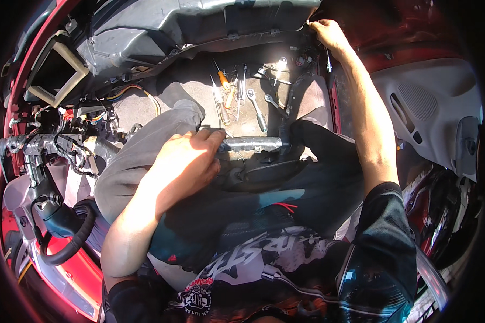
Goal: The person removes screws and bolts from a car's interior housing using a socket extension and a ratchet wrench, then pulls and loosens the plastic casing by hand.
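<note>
— Head view looks down into a car's footwell, doesn't it? Where's the left hand [186,156]?

— Resting on the person's lap, at the near edge of the carpeted floor [194,75]. Its fingers [213,137] are curled together over the left end of a grey taped tube [250,144], which lies crosswise over a black part [275,169] on the knees.

— And the right hand [328,33]?

— Stretched well away, up at the far right corner of the floor. The fingers are pressed against the lower edge of the grey dashboard shell [199,27]; whether they pinch anything I cannot tell.

— What's lying on the floor?

— A scatter of tools between the two hands: an orange-handled screwdriver [222,78], a chrome wrench [257,110], another small spanner [275,103], all close together near the middle.

— On the left?

— A bare steering column [40,156] with loose wires [99,116] beside it, well apart from the left hand. The grey door panel [431,118] stands at the right.
</note>
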Available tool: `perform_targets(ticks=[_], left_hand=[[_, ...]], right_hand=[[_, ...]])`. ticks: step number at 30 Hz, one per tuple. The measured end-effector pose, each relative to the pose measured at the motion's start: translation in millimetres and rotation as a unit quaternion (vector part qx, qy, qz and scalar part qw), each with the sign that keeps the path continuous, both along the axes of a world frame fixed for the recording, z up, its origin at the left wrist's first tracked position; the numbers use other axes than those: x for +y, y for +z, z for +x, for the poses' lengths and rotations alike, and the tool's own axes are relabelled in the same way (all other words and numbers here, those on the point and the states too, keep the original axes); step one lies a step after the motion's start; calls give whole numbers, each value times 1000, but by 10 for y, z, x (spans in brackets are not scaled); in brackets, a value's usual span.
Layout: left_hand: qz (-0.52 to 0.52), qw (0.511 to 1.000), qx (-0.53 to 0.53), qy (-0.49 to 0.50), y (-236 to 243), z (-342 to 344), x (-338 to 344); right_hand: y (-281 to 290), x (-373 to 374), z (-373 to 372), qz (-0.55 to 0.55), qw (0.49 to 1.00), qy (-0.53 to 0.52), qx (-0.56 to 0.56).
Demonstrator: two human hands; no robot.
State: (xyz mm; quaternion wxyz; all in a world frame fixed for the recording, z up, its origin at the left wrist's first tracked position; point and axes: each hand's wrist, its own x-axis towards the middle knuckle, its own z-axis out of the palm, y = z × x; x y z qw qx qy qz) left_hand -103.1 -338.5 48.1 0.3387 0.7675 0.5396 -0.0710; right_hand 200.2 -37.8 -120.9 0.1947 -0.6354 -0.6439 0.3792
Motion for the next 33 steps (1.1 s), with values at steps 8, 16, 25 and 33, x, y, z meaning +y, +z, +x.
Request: perform_targets(ticks=[8, 16, 25, 33], left_hand=[[5, 1000, 3, 16, -118, -19, -38], [-4, 1000, 14, 16, -151, -236, -127], [257, 959, -24, 119, -294, -783, 306], [244, 963, -104, 53, -558, -955, 791]], right_hand=[[-391, -976, -429, -144, 988, 57, -25], [420, -1380, -1320, -199, 947, 121, 221], [1034, -1389, -2022, 91, 963, 230, 108], [1237, -1491, -2157, -18, 933, 204, 296]])
